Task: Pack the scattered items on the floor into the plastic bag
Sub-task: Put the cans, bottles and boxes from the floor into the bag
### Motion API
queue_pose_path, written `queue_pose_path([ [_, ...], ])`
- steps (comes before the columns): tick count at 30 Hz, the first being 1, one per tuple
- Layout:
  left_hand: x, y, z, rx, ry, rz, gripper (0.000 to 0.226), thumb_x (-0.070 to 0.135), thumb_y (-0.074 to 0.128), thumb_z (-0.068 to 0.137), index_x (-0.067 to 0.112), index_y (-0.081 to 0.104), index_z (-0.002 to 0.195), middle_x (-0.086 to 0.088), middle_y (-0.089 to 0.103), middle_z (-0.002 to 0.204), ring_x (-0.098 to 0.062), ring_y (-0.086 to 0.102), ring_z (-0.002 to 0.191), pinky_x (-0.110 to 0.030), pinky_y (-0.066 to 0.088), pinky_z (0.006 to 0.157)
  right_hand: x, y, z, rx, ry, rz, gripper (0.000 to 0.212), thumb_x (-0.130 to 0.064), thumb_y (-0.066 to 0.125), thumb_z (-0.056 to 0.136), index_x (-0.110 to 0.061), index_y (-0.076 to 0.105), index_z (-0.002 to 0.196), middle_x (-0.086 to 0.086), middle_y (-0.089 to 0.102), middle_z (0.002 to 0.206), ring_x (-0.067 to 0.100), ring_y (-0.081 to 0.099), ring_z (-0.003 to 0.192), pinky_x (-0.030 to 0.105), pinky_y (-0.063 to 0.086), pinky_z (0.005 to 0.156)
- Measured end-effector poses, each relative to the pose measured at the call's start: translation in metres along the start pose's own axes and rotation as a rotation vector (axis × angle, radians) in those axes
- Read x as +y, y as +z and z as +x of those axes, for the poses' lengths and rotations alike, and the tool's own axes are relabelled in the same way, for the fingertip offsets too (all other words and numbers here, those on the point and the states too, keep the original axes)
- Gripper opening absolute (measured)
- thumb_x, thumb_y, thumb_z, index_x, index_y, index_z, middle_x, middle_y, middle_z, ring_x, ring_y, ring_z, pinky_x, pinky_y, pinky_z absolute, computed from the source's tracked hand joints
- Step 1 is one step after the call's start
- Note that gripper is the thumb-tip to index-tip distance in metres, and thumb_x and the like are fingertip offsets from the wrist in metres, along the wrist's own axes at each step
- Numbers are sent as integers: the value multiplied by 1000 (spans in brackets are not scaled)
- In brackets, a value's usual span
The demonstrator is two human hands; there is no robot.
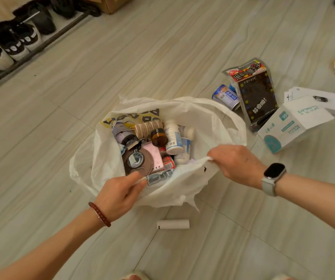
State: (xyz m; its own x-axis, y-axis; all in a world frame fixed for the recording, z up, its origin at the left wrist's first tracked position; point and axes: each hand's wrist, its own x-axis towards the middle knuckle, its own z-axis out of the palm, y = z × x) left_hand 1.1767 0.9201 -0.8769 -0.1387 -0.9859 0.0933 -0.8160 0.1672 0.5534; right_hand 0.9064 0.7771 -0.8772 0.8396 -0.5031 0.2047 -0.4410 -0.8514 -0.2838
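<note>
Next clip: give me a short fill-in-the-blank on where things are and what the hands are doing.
1. Both hands, left and right, grip the rim of the ____.
2. The white tube lies on the ____, outside the bag.
3. The watch is on the ____ wrist.
4. The brown jar sits ____ the bag.

Missing words: bag; floor; right; inside

Red bead bracelet [99, 214], pale-strapped smartwatch [273, 174]
</note>
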Motion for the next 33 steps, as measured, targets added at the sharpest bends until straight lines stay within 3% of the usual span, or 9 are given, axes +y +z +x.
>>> queue_pose_path([
  [3, 1, -1, 6, -34, 58, 145, 41, 52, 16, 94, 28, 48, 87, 8, 52, 46, -7, 45, 36, -16, 34, 39, -5, -9, 18, 119, -101, -16, 49, -30, 24, 98, -7, 63, 79, 6, 59, 56, 20, 53, 45, 28, 44, 39],
  [7, 5, 15, 7, -168, 158, 306, 47, 48, 14, 95, 33, 59, 93, 11, 62, 52, -7, 55, 39, -15, 41, 36, -1, -4, 9, -449, -52, -172, 24, -25, 32, 94, -14, 50, 106, 11, 64, 83, 30, 62, 71, 33, 37, 54],
  [9, 7, 19, 11, -200, 168, 293, 47, 47, 20, 95, 30, 62, 84, 11, 63, 58, -7, 57, 46, -16, 43, 39, 5, 1, -3, -556, -9, -205, 24, -25, 35, 94, -15, 49, 110, 9, 63, 89, 28, 60, 78, 36, 42, 60],
  [13, 20, 17, 34, -164, 174, 262, 30, 38, 39, 87, 23, 64, 86, 4, 63, 74, -14, 59, 61, -21, 45, 52, 15, -1, -20, -357, -94, -180, 31, -36, 35, 87, -19, 59, 82, -2, 60, 62, 18, 57, 53, 26, 45, 45],
  [17, 34, 25, 66, -70, 139, 232, 31, 36, 42, 86, 17, 65, 95, -2, 65, 88, -21, 61, 74, -33, 52, 62, 28, -18, -22, -70, 16, -110, 33, -35, 42, 85, -15, 60, 104, 3, 64, 91, 18, 54, 86, 30, 42, 76],
  [21, 55, 33, 113, -31, 131, 212, 30, 33, 41, 85, 16, 62, 99, -5, 65, 94, -26, 62, 81, -37, 52, 66, 76, -39, -27, 174, 423, -276, 34, -29, 44, 79, -15, 55, 108, 11, 62, 104, 28, 54, 103, 37, 31, 93],
  [25, 76, 41, 162, -15, 167, 204, 34, 33, 39, 83, 15, 61, 102, -6, 64, 96, -28, 62, 87, -41, 53, 71, 123, -60, -40, 33, 915, -329, 60, -47, 50, 82, -23, 37, 136, 14, 32, 145, 34, 22, 138, 55, 11, 111],
  [28, 92, 58, 204, -38, 131, 187, 47, 41, 32, 81, 15, 60, 107, -8, 62, 104, -29, 60, 95, -41, 51, 79, 147, -62, -55, -67, 1112, -212, 76, -56, 52, 79, -35, 16, 142, 7, 10, 154, 34, 18, 137, 49, 21, 108],
  [33, 119, 110, 280, -283, 99, 314, 51, 38, 47, 89, 20, 36, 135, -4, 42, 137, -25, 41, 123, -38, 38, 99, 152, -41, -79, 175, 1073, -252, 65, -49, 43, 69, -30, 42, 131, 11, 41, 140, 35, 45, 106, 45, 43, 82],
])
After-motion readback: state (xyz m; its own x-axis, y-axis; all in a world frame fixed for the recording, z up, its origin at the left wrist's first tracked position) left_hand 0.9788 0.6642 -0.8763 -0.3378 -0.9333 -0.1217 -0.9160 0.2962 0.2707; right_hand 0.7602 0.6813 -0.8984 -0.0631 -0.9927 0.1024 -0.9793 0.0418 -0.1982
